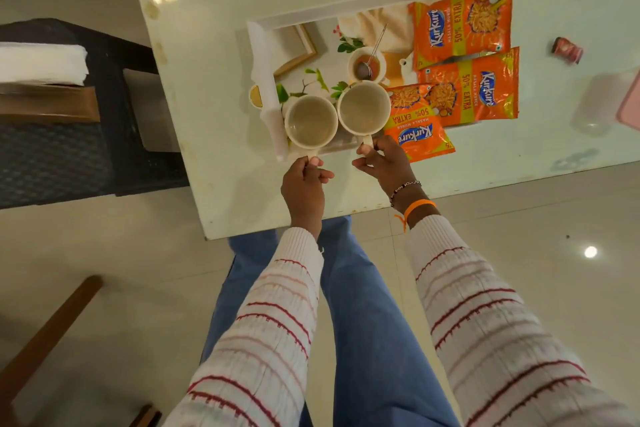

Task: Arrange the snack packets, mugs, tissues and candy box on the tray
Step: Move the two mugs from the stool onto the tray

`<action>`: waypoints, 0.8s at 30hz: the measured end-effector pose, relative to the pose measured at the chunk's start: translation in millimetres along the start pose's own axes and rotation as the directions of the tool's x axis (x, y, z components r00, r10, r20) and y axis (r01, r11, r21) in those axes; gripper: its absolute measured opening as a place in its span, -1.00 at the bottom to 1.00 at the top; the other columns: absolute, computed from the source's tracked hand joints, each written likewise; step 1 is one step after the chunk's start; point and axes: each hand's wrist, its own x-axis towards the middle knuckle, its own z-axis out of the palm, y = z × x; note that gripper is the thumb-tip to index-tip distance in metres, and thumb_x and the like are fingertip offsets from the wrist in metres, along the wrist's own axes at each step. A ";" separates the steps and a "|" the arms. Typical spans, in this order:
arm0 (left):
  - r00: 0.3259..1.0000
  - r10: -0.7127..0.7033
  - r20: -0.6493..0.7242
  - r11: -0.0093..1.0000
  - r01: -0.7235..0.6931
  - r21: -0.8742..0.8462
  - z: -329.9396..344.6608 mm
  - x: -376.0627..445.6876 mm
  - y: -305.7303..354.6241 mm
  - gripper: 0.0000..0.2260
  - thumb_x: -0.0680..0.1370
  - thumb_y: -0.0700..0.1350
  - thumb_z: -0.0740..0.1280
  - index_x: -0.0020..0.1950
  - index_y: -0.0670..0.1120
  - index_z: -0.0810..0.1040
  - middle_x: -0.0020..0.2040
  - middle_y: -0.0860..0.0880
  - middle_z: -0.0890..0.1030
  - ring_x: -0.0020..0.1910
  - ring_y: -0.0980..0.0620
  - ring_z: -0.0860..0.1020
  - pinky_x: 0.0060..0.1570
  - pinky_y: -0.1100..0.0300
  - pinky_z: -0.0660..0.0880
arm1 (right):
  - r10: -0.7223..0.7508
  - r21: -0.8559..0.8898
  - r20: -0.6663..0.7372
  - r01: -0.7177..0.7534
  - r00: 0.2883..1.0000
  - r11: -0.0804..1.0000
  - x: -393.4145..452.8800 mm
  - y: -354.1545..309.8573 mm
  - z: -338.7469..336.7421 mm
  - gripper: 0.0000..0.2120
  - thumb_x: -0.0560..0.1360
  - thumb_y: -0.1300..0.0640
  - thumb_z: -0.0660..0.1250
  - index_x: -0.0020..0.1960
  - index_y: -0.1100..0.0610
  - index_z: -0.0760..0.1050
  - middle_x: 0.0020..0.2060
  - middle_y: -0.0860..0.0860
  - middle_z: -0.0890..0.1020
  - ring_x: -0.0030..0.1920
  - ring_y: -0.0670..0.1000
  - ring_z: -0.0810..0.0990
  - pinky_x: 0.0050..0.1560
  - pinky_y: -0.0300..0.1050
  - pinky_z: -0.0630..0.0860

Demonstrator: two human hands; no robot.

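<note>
black chair (69, 149), white table (214, 80)

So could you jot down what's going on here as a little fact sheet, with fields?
setting: white table, seen from above
tray: white tray with a printed picture
mugs: two cream mugs, left mug and right mug, side by side at the tray's near edge, both look empty
left hand: holds the left mug's handle
right hand: holds the right mug's handle
snacks: three orange packets at the tray's right end
elsewhere: two small red wrapped items on the table
</note>
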 end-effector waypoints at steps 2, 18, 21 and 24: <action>1.000 -0.021 0.015 1.000 0.021 -0.020 1.6 -1.6 1.8 -0.77 0.59 -0.16 0.15 -0.06 -0.19 0.58 -0.25 -0.14 0.66 -0.27 0.02 0.57 0.09 -0.03 0.55 | -0.012 -0.048 -0.034 0.010 0.999 0.999 -1.3 0.1 1.6 -0.79 0.54 0.27 0.19 -0.23 0.08 0.43 0.00 0.21 0.52 -0.25 -0.01 0.56 0.05 0.00 0.55; 0.988 -0.138 -0.062 0.971 0.123 -0.206 -124.0 -5.2 5.3 -0.85 0.56 -0.20 0.19 -0.04 -0.07 0.56 -0.25 -0.02 0.57 -0.25 0.07 0.53 -0.16 0.27 0.49 | -0.065 -0.168 -0.141 0.041 0.988 0.985 -72.3 -47.2 104.7 -0.94 0.49 0.19 0.28 -0.15 0.16 0.49 -0.26 0.03 0.56 -0.34 -0.05 0.51 -0.24 -0.20 0.49; 0.981 -0.140 -0.136 0.958 0.100 -0.270 -178.3 8.1 10.0 -0.83 0.56 -0.22 0.19 -0.03 -0.14 0.58 -0.23 -0.07 0.57 -0.25 0.04 0.52 -0.15 0.24 0.49 | -0.113 -0.191 0.097 0.130 0.989 0.973 -74.3 -78.6 167.9 -0.86 0.50 0.21 0.26 -0.03 0.27 0.53 -0.23 0.06 0.55 -0.33 -0.10 0.49 -0.37 -0.46 0.45; 0.965 -0.143 -0.219 0.943 0.066 -0.326 -226.8 29.0 15.9 -0.81 0.54 -0.26 0.19 -0.13 -0.08 0.57 -0.30 -0.01 0.55 -0.31 0.10 0.49 -0.19 0.25 0.47 | -0.166 -0.240 0.244 0.225 0.956 0.944 -65.1 -103.0 228.2 -0.82 0.52 0.22 0.21 0.01 0.30 0.53 -0.23 0.07 0.55 -0.33 -0.06 0.50 -0.30 -0.36 0.46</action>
